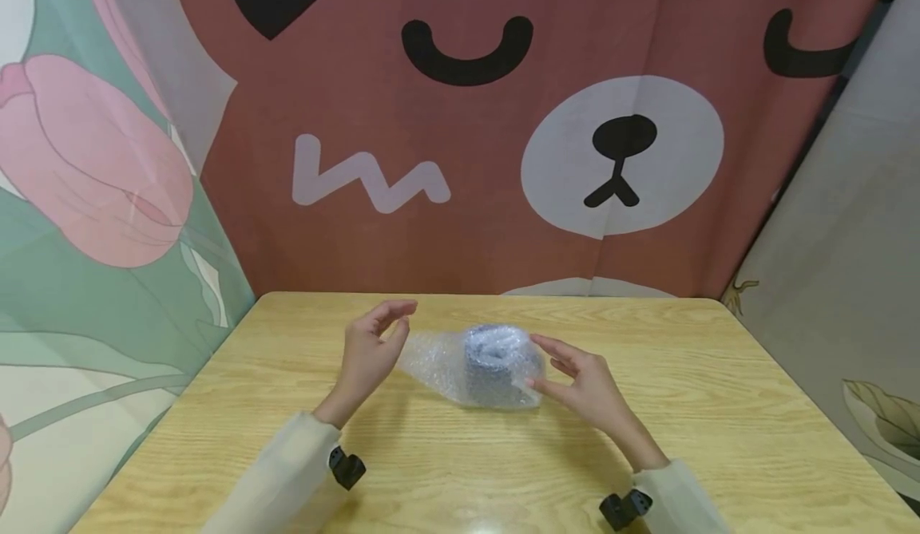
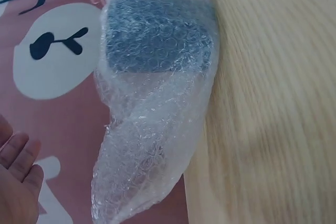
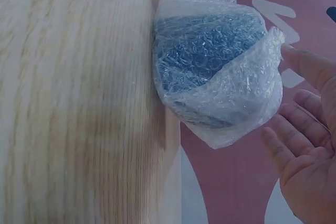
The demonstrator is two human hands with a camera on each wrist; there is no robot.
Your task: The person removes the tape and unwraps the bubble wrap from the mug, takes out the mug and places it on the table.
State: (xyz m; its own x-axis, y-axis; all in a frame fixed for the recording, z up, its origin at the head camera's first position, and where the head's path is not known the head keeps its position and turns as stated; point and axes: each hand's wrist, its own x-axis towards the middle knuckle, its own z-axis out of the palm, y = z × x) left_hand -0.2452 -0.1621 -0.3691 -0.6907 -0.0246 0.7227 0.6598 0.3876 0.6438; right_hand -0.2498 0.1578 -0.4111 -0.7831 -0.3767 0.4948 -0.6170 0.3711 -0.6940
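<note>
A bubble-wrapped bundle (image 1: pixel 496 366) lies on the wooden table. Through the clear wrap shows a dark blue-grey item (image 2: pixel 157 35), its exact kind blurred by the bubbles. A loose tail of bubble wrap (image 2: pixel 142 166) stretches toward the left hand. My left hand (image 1: pixel 374 346) hovers just left of this tail, fingers loosely bent, holding nothing. At the bundle's right end is my right hand (image 1: pixel 585 382), its fingers spread and fairly straight. One fingertip touches a folded flap of wrap (image 3: pixel 252 77) in the right wrist view, while the other fingers stand apart from it.
The light wood-grain table (image 1: pixel 460 470) ends at a back edge against a curtain (image 1: pixel 474 239) printed with a bear face. More printed cloth hangs at the left and right. Small black cameras (image 1: pixel 346 468) sit on both wrists, over pale sleeves (image 1: pixel 280 470).
</note>
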